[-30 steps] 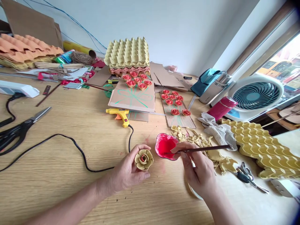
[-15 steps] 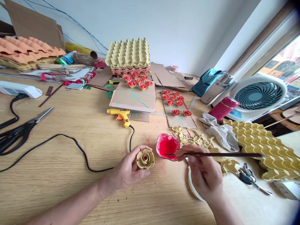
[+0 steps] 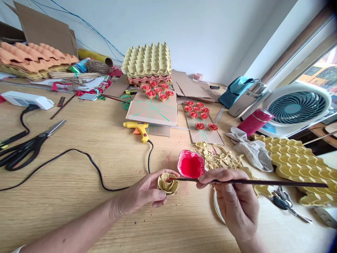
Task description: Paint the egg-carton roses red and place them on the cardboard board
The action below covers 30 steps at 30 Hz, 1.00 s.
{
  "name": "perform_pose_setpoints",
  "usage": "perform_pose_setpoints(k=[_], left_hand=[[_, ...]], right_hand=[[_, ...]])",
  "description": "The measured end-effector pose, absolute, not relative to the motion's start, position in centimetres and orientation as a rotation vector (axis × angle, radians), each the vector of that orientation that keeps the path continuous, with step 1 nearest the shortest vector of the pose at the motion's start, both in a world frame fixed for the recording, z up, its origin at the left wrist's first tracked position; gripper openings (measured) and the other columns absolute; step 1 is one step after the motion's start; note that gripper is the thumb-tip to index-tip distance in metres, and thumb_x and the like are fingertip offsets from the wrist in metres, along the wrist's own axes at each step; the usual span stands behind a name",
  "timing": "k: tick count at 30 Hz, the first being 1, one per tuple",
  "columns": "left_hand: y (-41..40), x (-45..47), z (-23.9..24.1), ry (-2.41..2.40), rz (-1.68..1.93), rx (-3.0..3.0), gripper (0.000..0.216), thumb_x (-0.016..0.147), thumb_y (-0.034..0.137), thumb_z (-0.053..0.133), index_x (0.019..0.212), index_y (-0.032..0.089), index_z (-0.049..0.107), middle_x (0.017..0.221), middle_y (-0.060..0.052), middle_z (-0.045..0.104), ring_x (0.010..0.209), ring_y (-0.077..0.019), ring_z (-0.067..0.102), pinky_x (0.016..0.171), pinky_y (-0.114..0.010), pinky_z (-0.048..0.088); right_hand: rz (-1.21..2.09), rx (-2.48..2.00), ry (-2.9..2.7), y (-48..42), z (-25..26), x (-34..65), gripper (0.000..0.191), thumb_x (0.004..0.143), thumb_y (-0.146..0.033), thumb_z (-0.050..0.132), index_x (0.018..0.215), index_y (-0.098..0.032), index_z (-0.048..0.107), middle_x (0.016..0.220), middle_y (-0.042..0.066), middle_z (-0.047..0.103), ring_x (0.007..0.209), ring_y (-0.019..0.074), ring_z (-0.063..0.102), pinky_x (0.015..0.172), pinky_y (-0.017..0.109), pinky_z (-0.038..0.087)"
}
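Tan, matte petals make up the flower (image 3: 167, 187), spread in rounded, overlapping layers around a tight core marked with a streak of red; the outer petals are bare of colour. It sits in the left hand (image 3: 150, 189), whose fingers and thumb wrap its base, over the near side of the table (image 3: 79, 203), well away from the far edge by the wall (image 3: 210, 42). The right hand (image 3: 237, 198), apart from the left, pinches a thin dark brush (image 3: 265, 182), its tip at the core, though from here I can't quite tell whether it touches. Just beyond, a bowl (image 3: 182, 157) holds red paint (image 3: 191, 167). Toward the far edge, 7 red flowers (image 3: 150, 94) stand on cardboard (image 3: 158, 116).
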<state>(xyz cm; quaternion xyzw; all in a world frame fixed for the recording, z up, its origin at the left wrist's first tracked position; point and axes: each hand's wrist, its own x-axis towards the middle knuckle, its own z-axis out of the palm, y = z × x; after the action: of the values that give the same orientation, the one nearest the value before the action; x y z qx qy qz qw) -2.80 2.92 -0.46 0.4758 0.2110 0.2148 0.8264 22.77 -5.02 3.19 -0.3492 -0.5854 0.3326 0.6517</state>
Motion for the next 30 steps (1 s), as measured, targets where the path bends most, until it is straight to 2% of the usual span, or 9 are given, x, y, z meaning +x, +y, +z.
perform_pose_setpoints(k=[5,8,14,25,30], left_hand=[[3.0,-2.8,-0.9,0.375,0.438,0.975,0.07,0.086,0.047,0.09,0.145,0.019,0.066,0.104,-0.003,0.066,0.069,-0.0096,0.05,0.057,-0.022,0.036],[3.1,-2.9,-1.0,0.324,0.411,0.955,0.068,0.084,0.044,0.089,0.143,0.018,0.068,0.099,-0.001,0.067,0.066,-0.0095,0.049,0.057,-0.023,0.037],[3.4,-3.1,-1.4,0.286,0.342,0.876,0.074,0.08,0.045,0.088,0.147,0.02,0.068,0.101,-0.002,0.072,0.063,-0.0094,0.051,0.055,-0.023,0.035],[3.4,-3.0,-1.5,0.297,0.339,0.843,0.072,0.077,0.039,0.089,0.144,0.017,0.07,0.101,-0.004,0.077,0.061,-0.0088,0.052,0.053,-0.022,0.037],[3.3,-2.9,-1.2,0.304,0.341,0.878,0.072,0.079,0.038,0.09,0.145,0.017,0.069,0.098,-0.002,0.074,0.062,-0.0088,0.051,0.053,-0.021,0.036]], right_hand=[[0.829,-0.766,-1.332,-4.9,3.0,22.9,0.019,0.12,-0.023,0.055,0.128,-0.03,0.072,0.113,0.006,0.085,0.101,0.0193,0.082,0.09,0.035,0.069],[0.857,-0.794,-1.371,-4.9,2.6,23.3,0.018,0.119,-0.023,0.057,0.129,-0.03,0.07,0.11,0.006,0.083,0.1,0.0208,0.082,0.088,0.035,0.068],[0.83,-0.798,-1.466,-4.9,2.3,23.8,0.02,0.119,-0.021,0.055,0.131,-0.03,0.067,0.111,0.007,0.083,0.102,0.0228,0.083,0.093,0.04,0.066],[0.831,-0.795,-1.462,-4.9,2.3,24.0,0.017,0.119,-0.022,0.055,0.129,-0.029,0.067,0.106,0.007,0.082,0.101,0.0237,0.082,0.089,0.04,0.068],[0.787,-0.793,-1.528,-4.8,2.8,23.5,0.023,0.119,-0.018,0.052,0.132,-0.029,0.066,0.113,0.006,0.082,0.099,0.0191,0.082,0.091,0.035,0.067]])
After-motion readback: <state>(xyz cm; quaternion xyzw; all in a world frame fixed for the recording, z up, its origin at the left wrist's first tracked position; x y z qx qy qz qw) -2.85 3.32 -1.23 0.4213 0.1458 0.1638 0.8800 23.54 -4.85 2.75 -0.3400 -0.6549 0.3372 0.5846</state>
